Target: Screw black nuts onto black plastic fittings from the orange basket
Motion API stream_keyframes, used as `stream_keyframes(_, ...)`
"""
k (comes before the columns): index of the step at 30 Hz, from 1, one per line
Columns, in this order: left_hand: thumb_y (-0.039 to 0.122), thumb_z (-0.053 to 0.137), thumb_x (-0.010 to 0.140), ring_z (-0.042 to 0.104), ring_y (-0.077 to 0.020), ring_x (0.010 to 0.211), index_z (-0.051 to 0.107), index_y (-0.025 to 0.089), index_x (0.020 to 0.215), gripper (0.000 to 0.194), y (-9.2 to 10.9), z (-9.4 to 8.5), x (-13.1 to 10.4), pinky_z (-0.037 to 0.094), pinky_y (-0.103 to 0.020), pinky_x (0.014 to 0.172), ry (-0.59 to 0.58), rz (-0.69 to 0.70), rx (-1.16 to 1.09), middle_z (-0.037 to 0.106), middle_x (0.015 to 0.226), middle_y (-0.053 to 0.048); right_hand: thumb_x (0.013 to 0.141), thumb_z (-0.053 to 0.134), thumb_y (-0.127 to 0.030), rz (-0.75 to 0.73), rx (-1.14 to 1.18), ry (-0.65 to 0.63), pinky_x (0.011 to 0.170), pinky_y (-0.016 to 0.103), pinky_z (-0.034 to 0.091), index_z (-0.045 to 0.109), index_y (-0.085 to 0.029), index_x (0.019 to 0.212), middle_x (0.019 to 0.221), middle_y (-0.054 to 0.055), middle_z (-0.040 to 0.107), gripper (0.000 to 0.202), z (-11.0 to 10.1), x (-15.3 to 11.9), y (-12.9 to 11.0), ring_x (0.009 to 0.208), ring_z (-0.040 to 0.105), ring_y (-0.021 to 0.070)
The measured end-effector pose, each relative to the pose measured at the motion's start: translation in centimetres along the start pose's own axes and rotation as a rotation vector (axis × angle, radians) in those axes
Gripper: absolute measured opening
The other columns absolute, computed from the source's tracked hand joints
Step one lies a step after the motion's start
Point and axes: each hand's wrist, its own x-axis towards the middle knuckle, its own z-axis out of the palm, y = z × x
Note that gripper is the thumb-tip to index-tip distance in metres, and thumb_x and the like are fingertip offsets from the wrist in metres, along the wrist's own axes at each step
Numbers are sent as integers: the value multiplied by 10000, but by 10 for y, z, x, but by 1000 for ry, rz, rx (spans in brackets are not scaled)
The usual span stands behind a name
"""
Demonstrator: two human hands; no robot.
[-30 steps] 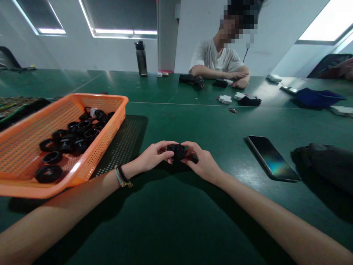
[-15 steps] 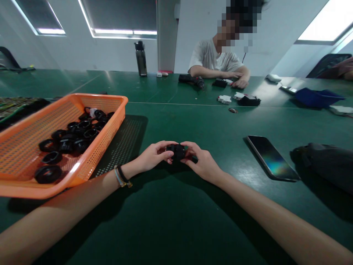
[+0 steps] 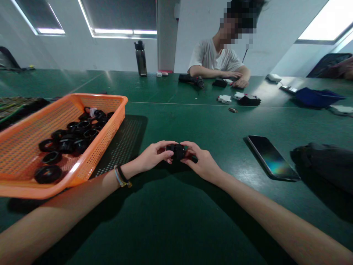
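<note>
A small black plastic fitting (image 3: 179,151) is held just above the green table, between my two hands. My left hand (image 3: 157,156) pinches its left end with thumb and fingers. On the other end, the thumb and fingers of my right hand (image 3: 200,159) are closed round it. My fingers cover parts of the fitting, so its full shape is hidden. To the left stands an orange perforated basket (image 3: 124,105) with several black rings (image 3: 48,173) and fittings (image 3: 67,143) inside.
At right lie a phone (image 3: 271,158) and a dark cloth bag (image 3: 325,163). Across the green table (image 3: 176,221), a person in a white shirt (image 3: 205,55) sits behind a power drill (image 3: 191,80) and white and black parts (image 3: 249,100). A bottle (image 3: 141,60) stands at the back.
My hands and the black fitting stay almost in the same place. The person across the table has shifted the head and a hand slightly.
</note>
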Motion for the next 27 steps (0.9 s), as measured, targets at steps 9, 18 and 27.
stream_keyframes(9, 221, 609, 735, 563, -69, 584, 549, 102, 1110, 398, -2, 0, 1, 486, -231, 634, -9, 17, -3, 616, 807, -8, 786, 539, -160, 1, 7, -2, 654, 296, 510, 428, -218, 1149, 748, -18, 652, 384, 0, 0, 0, 655, 639, 146)
stream_keyframes(18, 218, 612, 738, 568, -72, 593, 554, 111, 1108, 390, -2, -1, 0, 493, -242, 644, -14, 16, -12, 618, 828, -14, 788, 543, -163, 2, 0, -6, 655, 300, 509, 434, -201, 1147, 755, -10, 657, 377, 0, 0, 0, 659, 642, 150)
stream_keyframes(27, 195, 601, 749, 579, -75, 602, 555, 105, 1119, 384, -1, -1, 0, 494, -234, 640, -9, 6, -7, 624, 833, -20, 787, 555, -169, 10, -24, -13, 637, 298, 507, 434, -202, 1149, 745, -15, 654, 384, -1, 1, 0, 647, 636, 150)
